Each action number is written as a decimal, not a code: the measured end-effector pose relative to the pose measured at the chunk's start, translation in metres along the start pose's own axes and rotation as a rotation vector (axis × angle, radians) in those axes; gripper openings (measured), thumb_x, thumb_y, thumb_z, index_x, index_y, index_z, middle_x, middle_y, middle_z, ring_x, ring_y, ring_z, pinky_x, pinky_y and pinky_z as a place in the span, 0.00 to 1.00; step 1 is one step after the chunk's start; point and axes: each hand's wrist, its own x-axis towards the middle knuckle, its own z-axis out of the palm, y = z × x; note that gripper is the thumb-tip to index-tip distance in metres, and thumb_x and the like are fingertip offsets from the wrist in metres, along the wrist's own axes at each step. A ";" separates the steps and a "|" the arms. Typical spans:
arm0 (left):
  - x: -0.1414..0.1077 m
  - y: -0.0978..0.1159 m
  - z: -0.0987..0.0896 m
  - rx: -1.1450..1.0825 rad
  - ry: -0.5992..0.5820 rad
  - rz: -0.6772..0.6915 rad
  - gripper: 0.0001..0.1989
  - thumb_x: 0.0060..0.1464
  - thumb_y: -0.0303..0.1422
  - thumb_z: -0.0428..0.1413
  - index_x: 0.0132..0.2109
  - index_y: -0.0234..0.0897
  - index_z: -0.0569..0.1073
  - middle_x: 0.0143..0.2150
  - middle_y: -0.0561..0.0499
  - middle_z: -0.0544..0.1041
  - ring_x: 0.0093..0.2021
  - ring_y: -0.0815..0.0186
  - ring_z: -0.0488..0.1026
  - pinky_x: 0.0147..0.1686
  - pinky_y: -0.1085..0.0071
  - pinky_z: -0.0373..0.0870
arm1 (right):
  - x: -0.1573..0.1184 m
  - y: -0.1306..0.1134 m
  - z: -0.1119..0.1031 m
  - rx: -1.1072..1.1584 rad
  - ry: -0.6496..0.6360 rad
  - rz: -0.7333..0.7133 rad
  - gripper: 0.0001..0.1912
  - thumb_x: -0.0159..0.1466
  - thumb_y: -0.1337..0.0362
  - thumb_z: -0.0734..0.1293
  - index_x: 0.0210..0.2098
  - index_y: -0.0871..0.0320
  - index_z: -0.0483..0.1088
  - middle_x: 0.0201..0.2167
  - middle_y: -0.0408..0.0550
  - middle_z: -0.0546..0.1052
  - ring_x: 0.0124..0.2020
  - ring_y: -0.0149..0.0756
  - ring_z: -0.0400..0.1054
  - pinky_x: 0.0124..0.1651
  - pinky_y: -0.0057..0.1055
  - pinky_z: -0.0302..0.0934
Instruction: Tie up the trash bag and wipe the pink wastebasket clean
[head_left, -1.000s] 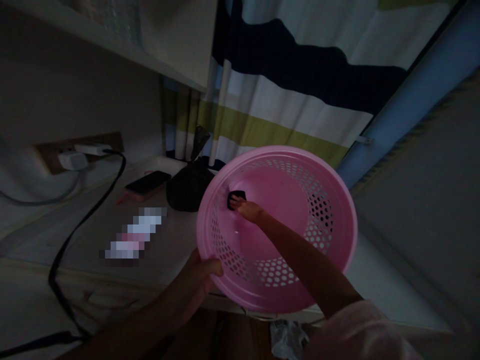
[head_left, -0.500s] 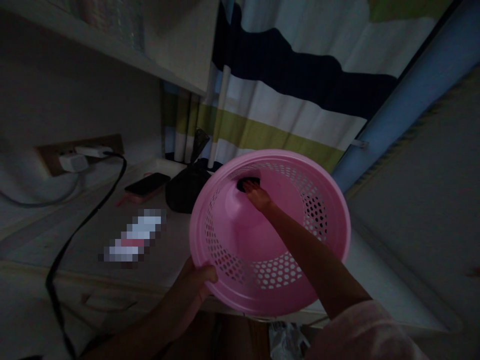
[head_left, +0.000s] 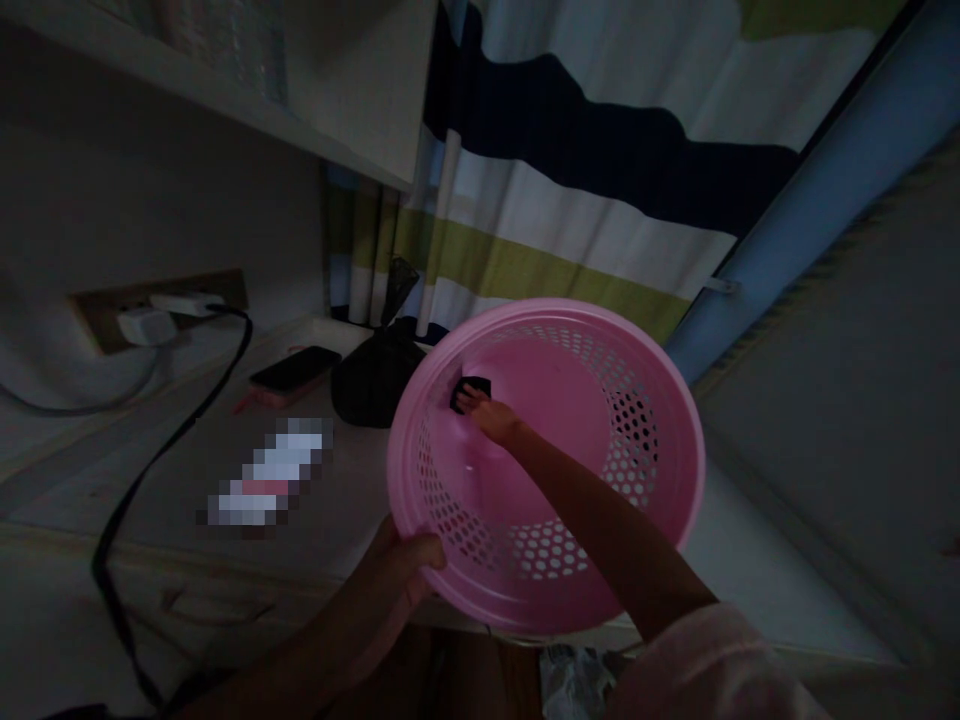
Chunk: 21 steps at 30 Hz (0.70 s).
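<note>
A striped curtain (head_left: pixel 570 200) in white, navy and green is hanging across the back, with a pale blue post (head_left: pixel 810 190) slanting down its right side and a shelf (head_left: pixel 225 90) jutting out above on the left. Below them a light desk top (head_left: pixel 150 470) is stretching across the dim scene. In front of everything, a round pink perforated basket (head_left: pixel 645 400) is being held tilted toward the camera above the desk's near edge, and it is hiding part of the desk behind it. A dark bag (head_left: pixel 371 375) is sitting just behind the basket's left rim, with a dark phone (head_left: pixel 294 367) lying near it and a black cable (head_left: pixel 180 420) trailing from plugs (head_left: pixel 150 318) at a wall socket.

The left hand (head_left: pixel 394 575) is gripping the basket's lower-left rim, thumb curled over the edge. The right hand (head_left: pixel 491 415) is reaching deep inside the basket, its fingers pressing a small dark cloth (head_left: pixel 471 388) against the inner wall on the left; how tightly they are closed on it cannot be told.
</note>
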 end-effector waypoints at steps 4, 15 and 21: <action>0.001 -0.003 0.002 -0.001 0.035 0.002 0.23 0.38 0.21 0.51 0.46 0.34 0.70 0.42 0.46 0.76 0.43 0.57 0.72 0.42 0.63 0.67 | -0.003 -0.012 0.004 0.006 -0.026 -0.069 0.18 0.61 0.77 0.56 0.48 0.64 0.67 0.54 0.53 0.67 0.61 0.36 0.50 0.59 0.33 0.53; -0.003 -0.007 0.002 -0.041 0.085 0.015 0.16 0.39 0.20 0.50 0.39 0.34 0.70 0.38 0.50 0.77 0.42 0.60 0.72 0.41 0.66 0.67 | 0.002 0.006 -0.019 -0.040 -0.001 0.117 0.22 0.61 0.78 0.53 0.53 0.72 0.61 0.57 0.60 0.62 0.61 0.41 0.50 0.61 0.37 0.49; -0.006 -0.005 0.001 -0.082 0.077 0.055 0.17 0.39 0.20 0.50 0.39 0.34 0.70 0.39 0.49 0.77 0.43 0.60 0.72 0.43 0.66 0.66 | -0.006 0.020 -0.024 -0.058 0.027 0.306 0.24 0.61 0.78 0.50 0.56 0.76 0.57 0.57 0.67 0.59 0.60 0.47 0.51 0.58 0.46 0.52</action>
